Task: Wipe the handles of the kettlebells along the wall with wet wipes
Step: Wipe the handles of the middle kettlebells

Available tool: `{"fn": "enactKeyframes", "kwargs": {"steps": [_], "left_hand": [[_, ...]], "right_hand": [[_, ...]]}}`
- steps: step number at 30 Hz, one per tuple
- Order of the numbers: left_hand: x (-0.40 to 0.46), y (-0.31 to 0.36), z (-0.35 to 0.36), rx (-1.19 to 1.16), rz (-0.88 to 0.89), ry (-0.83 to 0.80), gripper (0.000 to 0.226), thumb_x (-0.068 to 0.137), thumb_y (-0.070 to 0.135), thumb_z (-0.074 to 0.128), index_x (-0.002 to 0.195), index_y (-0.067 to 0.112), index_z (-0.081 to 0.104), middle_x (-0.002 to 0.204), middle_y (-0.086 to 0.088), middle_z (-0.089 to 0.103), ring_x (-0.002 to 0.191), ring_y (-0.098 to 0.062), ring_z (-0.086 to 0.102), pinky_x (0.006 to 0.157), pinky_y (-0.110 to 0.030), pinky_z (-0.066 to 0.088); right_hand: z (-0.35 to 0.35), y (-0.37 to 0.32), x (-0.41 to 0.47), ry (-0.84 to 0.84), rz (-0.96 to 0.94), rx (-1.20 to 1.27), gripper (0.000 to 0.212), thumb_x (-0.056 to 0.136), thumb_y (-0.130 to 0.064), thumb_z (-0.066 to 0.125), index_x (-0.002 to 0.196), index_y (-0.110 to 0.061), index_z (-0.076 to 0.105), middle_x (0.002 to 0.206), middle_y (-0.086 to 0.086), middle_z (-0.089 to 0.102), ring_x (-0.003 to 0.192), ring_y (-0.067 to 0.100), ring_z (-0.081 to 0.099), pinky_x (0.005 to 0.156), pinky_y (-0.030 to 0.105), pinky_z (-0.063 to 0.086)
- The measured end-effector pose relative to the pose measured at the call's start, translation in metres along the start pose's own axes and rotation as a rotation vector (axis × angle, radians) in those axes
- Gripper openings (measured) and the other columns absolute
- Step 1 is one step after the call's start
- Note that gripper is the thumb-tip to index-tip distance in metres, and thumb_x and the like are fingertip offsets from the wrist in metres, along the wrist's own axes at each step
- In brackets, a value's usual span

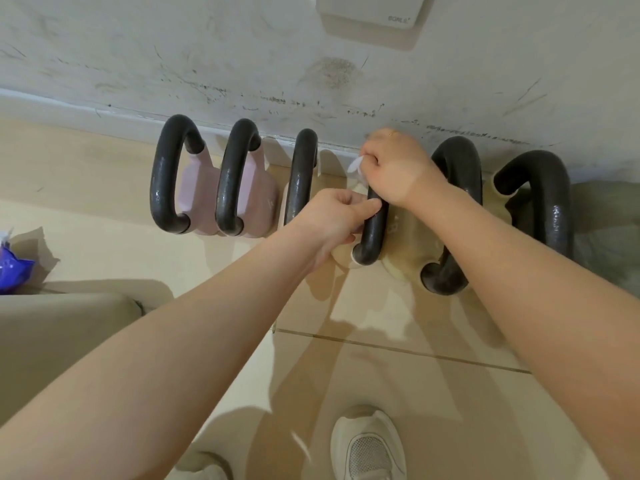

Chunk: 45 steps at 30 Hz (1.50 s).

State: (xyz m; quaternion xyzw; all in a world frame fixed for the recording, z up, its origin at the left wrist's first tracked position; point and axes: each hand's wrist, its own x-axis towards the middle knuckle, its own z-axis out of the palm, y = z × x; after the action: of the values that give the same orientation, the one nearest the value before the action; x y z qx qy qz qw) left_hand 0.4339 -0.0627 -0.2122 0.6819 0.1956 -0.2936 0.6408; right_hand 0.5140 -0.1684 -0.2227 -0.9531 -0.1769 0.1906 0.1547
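Note:
Several kettlebells with dark handles stand in a row against the wall. Two at the left have pink bodies (194, 188), the middle ones are cream, and the rightmost is grey-green (602, 230). My right hand (394, 168) is closed around the upper part of the fourth handle (372, 237), pressing a white wet wipe (355, 166) against it. A bit of the wipe sticks out by my thumb. My left hand (332, 213) pinches the same handle lower down from the left side. The third handle (301, 174) stands just left of my hands.
A blue wipe packet (12, 268) lies at the far left on the tiled floor beside a beige cushion (62, 334). A wall socket (370, 12) sits above the row. My white shoe (369, 448) is at the bottom edge.

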Motion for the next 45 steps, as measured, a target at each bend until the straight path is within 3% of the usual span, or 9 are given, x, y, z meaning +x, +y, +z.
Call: {"fn": "enactKeyframes", "kwargs": {"steps": [3,8,13,20,27,33,37,42,45], "left_hand": [[-0.005,-0.010,-0.007,-0.033,-0.011,0.031,0.017,0.090,0.009,0.051,0.106,0.007,0.057,0.091,-0.006,0.058,0.086,-0.017,0.054,0.074,-0.024,0.044],[-0.013,-0.023,-0.012,-0.106,-0.050,0.143,0.046,0.090,0.027,0.045,0.132,0.008,0.044,0.092,0.002,0.054,0.095,-0.016,0.049,0.100,-0.035,0.036],[-0.026,-0.018,-0.007,-0.253,-0.086,0.124,0.058,0.094,0.054,0.029,0.138,0.018,0.041,0.141,0.000,0.048,0.134,-0.014,0.039,0.117,-0.038,0.021],[-0.031,-0.025,-0.002,-0.235,-0.081,0.150,0.061,0.094,0.056,0.025,0.130,0.014,0.049,0.125,-0.001,0.057,0.122,-0.013,0.049,0.115,-0.037,0.026],[-0.034,-0.033,0.005,-0.240,-0.087,0.143,0.066,0.093,0.058,0.020,0.131,0.012,0.049,0.128,-0.003,0.056,0.118,-0.012,0.051,0.115,-0.037,0.026],[-0.033,-0.032,0.007,-0.027,0.011,0.187,0.052,0.097,0.050,0.021,0.098,0.023,0.065,0.111,-0.001,0.065,0.108,-0.015,0.058,0.106,-0.038,0.038],[-0.027,-0.026,0.009,-0.009,0.030,0.201,0.047,0.099,0.041,0.027,0.105,0.014,0.065,0.107,-0.004,0.067,0.102,-0.017,0.061,0.097,-0.033,0.043],[-0.025,-0.024,0.011,0.005,0.028,0.152,0.028,0.093,0.030,0.049,0.098,0.008,0.065,0.090,-0.004,0.063,0.088,-0.016,0.056,0.085,-0.027,0.043],[-0.025,-0.026,0.011,0.058,0.047,0.108,0.009,0.088,0.023,0.061,0.095,0.019,0.063,0.082,0.007,0.059,0.072,-0.003,0.052,0.069,-0.014,0.041]], "right_hand": [[0.014,-0.004,-0.034,-0.010,-0.210,-0.251,0.053,0.083,-0.027,0.024,0.096,0.000,0.068,0.120,0.014,0.058,0.130,0.028,0.039,0.113,0.047,0.025],[0.034,0.004,-0.062,0.256,-0.500,-0.686,0.032,0.082,-0.020,0.045,0.066,-0.008,0.071,0.077,0.008,0.070,0.108,0.030,0.063,0.105,0.055,0.032],[0.066,-0.009,-0.091,0.165,-0.421,-1.004,0.037,0.085,-0.020,0.040,0.101,-0.009,0.071,0.105,0.011,0.070,0.121,0.035,0.052,0.111,0.049,0.014],[0.082,-0.001,-0.108,0.076,-0.453,-1.235,0.059,0.084,-0.013,0.016,0.126,-0.016,0.058,0.132,0.002,0.057,0.134,0.022,0.039,0.116,0.041,0.014],[0.050,0.015,-0.099,0.323,-0.553,-0.844,0.033,0.086,-0.007,0.038,0.107,-0.016,0.063,0.122,0.009,0.061,0.127,0.036,0.046,0.114,0.046,0.018],[0.023,0.010,-0.081,0.150,-0.345,-0.213,0.031,0.092,-0.006,0.040,0.118,-0.007,0.058,0.143,0.015,0.043,0.140,0.034,0.027,0.113,0.049,0.024],[0.005,0.000,-0.058,0.099,-0.148,-0.149,0.036,0.099,-0.020,0.034,0.130,-0.014,0.049,0.156,0.008,0.019,0.144,0.029,0.013,0.117,0.045,0.017],[0.001,0.002,-0.048,-0.058,-0.293,-0.387,0.040,0.098,-0.033,0.029,0.122,-0.018,0.058,0.155,0.004,0.024,0.146,0.022,0.005,0.118,0.040,0.006],[-0.009,0.013,-0.035,-0.006,-0.143,-0.277,0.041,0.099,-0.033,0.026,0.126,-0.019,0.053,0.155,0.006,0.023,0.144,0.025,0.014,0.116,0.037,0.011]]}}
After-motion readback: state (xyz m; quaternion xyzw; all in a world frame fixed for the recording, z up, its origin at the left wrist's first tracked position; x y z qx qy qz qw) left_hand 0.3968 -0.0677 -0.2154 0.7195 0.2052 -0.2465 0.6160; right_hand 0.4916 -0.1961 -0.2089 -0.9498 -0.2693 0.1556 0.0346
